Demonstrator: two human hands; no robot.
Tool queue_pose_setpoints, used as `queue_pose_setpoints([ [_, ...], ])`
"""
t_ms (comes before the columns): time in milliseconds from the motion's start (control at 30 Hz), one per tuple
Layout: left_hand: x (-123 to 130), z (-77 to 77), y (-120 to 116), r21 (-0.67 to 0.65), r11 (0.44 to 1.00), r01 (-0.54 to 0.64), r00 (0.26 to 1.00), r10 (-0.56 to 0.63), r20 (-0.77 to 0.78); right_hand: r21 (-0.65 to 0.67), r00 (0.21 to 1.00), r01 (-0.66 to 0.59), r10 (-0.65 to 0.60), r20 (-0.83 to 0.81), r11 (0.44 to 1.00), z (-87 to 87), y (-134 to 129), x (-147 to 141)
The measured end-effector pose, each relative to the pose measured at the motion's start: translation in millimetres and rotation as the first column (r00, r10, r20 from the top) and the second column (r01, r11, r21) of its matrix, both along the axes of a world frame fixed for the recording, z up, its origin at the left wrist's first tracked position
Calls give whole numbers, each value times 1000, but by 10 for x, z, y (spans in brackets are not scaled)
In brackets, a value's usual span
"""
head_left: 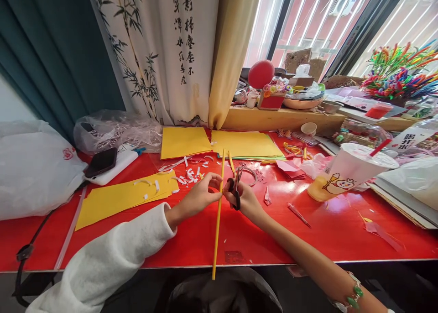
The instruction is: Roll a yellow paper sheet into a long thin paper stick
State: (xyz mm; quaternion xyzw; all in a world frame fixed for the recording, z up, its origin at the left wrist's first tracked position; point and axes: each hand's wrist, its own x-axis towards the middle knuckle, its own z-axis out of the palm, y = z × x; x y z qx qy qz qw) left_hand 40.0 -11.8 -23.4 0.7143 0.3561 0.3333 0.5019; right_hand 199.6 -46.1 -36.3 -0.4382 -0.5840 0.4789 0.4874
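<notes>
My left hand (pixel 201 195) pinches a thin yellow paper stick (pixel 218 226) near its middle. The stick stands lengthwise in front of me, its near end reaching past the table edge. Close beside it on the right, my right hand (pixel 244 198) holds black-handled scissors (pixel 237 185), blades pointing up and away. A second, short yellow stick (pixel 232 163) shows just beyond the scissors. White paper scraps (pixel 191 176) lie behind my left hand.
Yellow sheets (pixel 186 142) lie at the back, yellow strips (pixel 126 199) at left. A drink cup (pixel 352 171) stands at right. A phone (pixel 101 162) and plastic bag (pixel 37 167) are far left. A black-lined bin (pixel 222 292) sits below the table edge.
</notes>
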Motion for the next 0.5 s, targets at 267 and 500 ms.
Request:
queue_pose_setpoints([
  [267, -42, 85, 71, -106, 988, -109, 980, 125, 156, -16, 1000, 4, -5, -18, 1000, 31, -8, 14],
  [500, -103, 174, 110, -240, 970, -46, 969, 102, 227, -31, 1000, 0, 0, -17, 1000, 55, 11, 22],
])
